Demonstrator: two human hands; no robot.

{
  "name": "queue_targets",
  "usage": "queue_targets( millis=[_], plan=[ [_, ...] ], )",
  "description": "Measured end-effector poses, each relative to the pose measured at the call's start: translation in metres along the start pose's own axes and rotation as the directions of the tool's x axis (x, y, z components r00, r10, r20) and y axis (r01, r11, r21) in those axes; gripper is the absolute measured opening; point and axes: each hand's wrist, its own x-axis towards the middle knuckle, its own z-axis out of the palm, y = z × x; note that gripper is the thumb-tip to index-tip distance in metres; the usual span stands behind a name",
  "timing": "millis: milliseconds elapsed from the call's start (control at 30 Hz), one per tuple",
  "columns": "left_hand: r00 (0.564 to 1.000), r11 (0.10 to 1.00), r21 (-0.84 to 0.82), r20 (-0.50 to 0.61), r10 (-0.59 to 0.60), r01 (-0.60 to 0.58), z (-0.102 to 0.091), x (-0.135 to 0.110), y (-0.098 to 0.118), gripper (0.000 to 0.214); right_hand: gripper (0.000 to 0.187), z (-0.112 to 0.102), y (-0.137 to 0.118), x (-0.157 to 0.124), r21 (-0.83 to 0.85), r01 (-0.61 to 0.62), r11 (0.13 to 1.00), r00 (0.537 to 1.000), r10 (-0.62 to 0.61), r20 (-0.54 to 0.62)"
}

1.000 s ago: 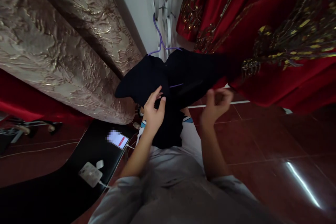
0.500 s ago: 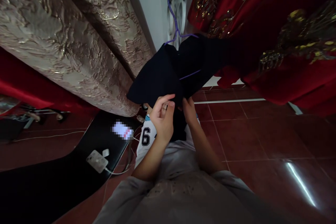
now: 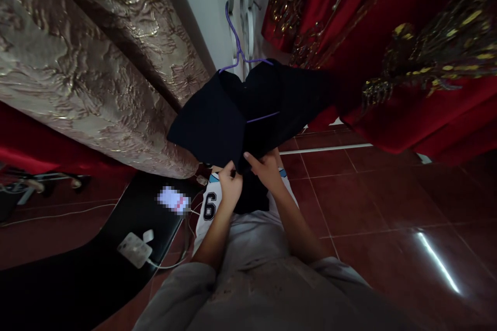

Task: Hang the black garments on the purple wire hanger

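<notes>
A dark navy garment, like an open-fronted shirt or jacket (image 3: 209, 119), hangs in front of me on a purple wire hanger (image 3: 237, 49). My left hand (image 3: 231, 185) is closed, its fingers pinching the lower front edge of the garment. Beside it, my right hand (image 3: 267, 171) holds the other side of that edge, thumb on top and fingers hidden behind the cloth. The hanger's crossbar shows through the open front. Further down, dark cloth lies over my lap, and I cannot tell whether it belongs to the same garment.
White metalwork (image 3: 248, 20) holds the hanger's hook. Embossed beige gowns (image 3: 128, 77) hang left, red sequined gowns (image 3: 392, 10) right. A black bench (image 3: 89, 253) at left bears a lit phone (image 3: 173, 200), a pale phone-like object (image 3: 134, 249) and cables. Red tiles (image 3: 368, 196) cover the floor.
My left hand has gone from loosely curled fingers to a pinch on the garment's edge, slightly lower. My right hand has come inward, thumb over the cloth. The view has shifted a little right.
</notes>
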Motion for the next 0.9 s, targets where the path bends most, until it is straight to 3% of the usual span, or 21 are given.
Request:
queue_targets(
  millis=[67, 200, 333, 467, 533, 633, 733, 900],
  plan=[
    [0.999, 0.999, 0.046, 0.021, -0.026, 0.025, 0.005, -0.006, -0.001, 0.002, 0.059, 0.003, 0.0, -0.001, 0.038, 0.014, 0.999, 0.999, -0.012, -0.032],
    [0.997, 0.994, 0.096, -0.065, 0.048, -0.042, 0.014, -0.008, 0.006, 0.02, 0.06, 0.006, 0.003, 0.001, 0.071, 0.046, 0.996, 0.999, -0.045, -0.011],
    [0.978, 0.986, 0.109, -0.152, 0.144, -0.128, 0.014, 0.003, 0.0, 0.023, 0.059, 0.008, 0.005, 0.003, 0.059, 0.053, 0.997, 0.996, -0.058, 0.071],
    [0.992, 0.985, 0.122, 0.008, 0.123, -0.123, 0.009, 0.024, -0.018, 0.012, 0.055, 0.008, 0.003, 0.003, 0.013, 0.082, 0.997, 0.99, -0.083, 0.112],
    [0.99, 0.986, 0.124, 0.099, 0.101, -0.113, 0.009, 0.031, -0.024, 0.023, 0.051, 0.007, 0.002, 0.003, 0.028, 0.063, 0.998, 0.993, -0.065, 0.1],
    [0.989, 0.986, 0.131, 0.118, 0.084, -0.099, 0.013, 0.032, -0.026, 0.027, 0.045, 0.003, -0.003, 0.004, 0.107, 0.017, 0.994, 0.998, -0.023, 0.054],
    [0.988, 0.985, 0.145, 0.134, 0.075, -0.094, 0.017, 0.028, -0.027, 0.023, 0.039, -0.003, -0.024, 0.013, 0.244, 0.02, 0.97, 1.0, -0.023, 0.008],
    [0.987, 0.964, 0.25, 0.151, 0.056, -0.093, 0.008, 0.037, -0.032, 0.02, 0.029, -0.011, -0.092, 0.033, 0.378, 0.201, 0.904, 0.979, -0.173, -0.106]
  ],
)
